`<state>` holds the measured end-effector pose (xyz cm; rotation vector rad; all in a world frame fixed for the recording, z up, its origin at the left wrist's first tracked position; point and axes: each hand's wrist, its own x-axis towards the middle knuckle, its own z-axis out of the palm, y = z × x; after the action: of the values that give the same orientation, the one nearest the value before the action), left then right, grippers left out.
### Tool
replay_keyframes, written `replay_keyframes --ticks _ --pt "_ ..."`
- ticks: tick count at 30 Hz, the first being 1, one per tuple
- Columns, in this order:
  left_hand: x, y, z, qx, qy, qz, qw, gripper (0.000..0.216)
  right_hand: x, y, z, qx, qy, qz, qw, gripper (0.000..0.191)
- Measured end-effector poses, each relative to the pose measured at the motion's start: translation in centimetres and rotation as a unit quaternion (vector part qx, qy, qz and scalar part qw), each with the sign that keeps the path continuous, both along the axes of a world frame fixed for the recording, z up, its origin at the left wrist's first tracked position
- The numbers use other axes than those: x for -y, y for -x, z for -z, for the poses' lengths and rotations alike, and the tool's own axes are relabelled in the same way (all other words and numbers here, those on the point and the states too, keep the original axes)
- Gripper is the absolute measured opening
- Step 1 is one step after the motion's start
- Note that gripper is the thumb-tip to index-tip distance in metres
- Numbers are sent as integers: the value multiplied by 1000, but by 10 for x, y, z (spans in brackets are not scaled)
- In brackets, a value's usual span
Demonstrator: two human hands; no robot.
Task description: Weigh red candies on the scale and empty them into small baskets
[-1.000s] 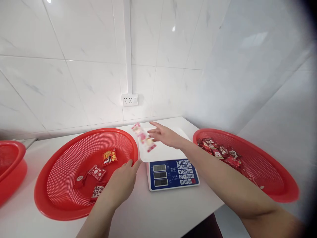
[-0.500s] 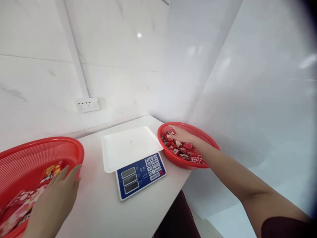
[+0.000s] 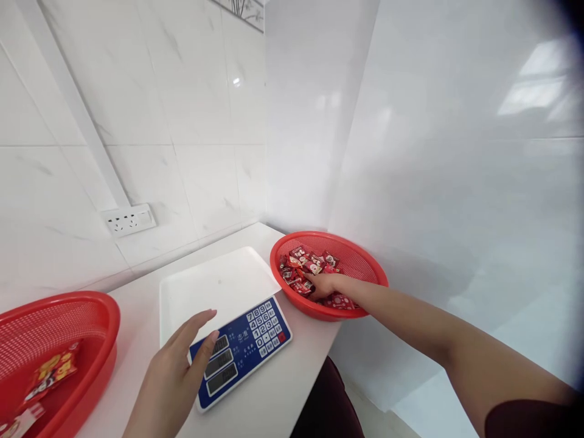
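My right hand (image 3: pixel 322 285) reaches into the red basket (image 3: pixel 360 258) at the right, its fingers curled down among several red candy packets (image 3: pixel 306 265); what they grip is hidden. My left hand (image 3: pixel 177 363) hovers open, fingers together, over the left front corner of the blue and white scale (image 3: pixel 241 344), holding nothing. The scale's white tray (image 3: pixel 214 286) is bare. Another red basket (image 3: pixel 55 331) at the left edge holds a few packets (image 3: pixel 52 371).
The white counter (image 3: pixel 283 395) ends just in front of the scale and right basket. Tiled walls close the back and right sides. A white wall socket (image 3: pixel 129 219) sits behind the scale.
The view swung to the right. My right hand went deeper into the right basket and curled among the packets. My left hand left the left basket and came over the scale's corner.
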<state>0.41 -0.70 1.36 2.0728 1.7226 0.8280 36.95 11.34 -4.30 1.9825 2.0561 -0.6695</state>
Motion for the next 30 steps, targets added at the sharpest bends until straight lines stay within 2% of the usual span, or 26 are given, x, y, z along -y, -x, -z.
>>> replay_keyframes --ticks 3,6,9,12,18,21,26,30 --pt "1 -4 4 13 2 10 1000 40 0 -3 -3 -6 -26 4 1000 102" --pt "5 -1 7 30 -5 -5 1000 40 0 -9 -3 -28 -57 11 998 79" --pt "6 8 9 36 -18 -10 999 40 0 -16 -5 -78 -79 19 994 53" --pt "2 17 11 39 -13 -6 999 41 3 -21 -12 -145 -79 35 986 41" --pt "-1 24 9 31 8 -29 999 45 7 -19 -35 -251 -107 77 959 39" --pt "1 24 7 30 8 -29 999 44 5 -12 -39 -264 -96 71 957 46" --pt "1 23 8 32 -1 -21 999 42 4 13 -22 -211 -67 49 974 73" --pt "1 22 7 20 -6 -14 1000 42 6 24 -11 -196 -79 50 976 61"
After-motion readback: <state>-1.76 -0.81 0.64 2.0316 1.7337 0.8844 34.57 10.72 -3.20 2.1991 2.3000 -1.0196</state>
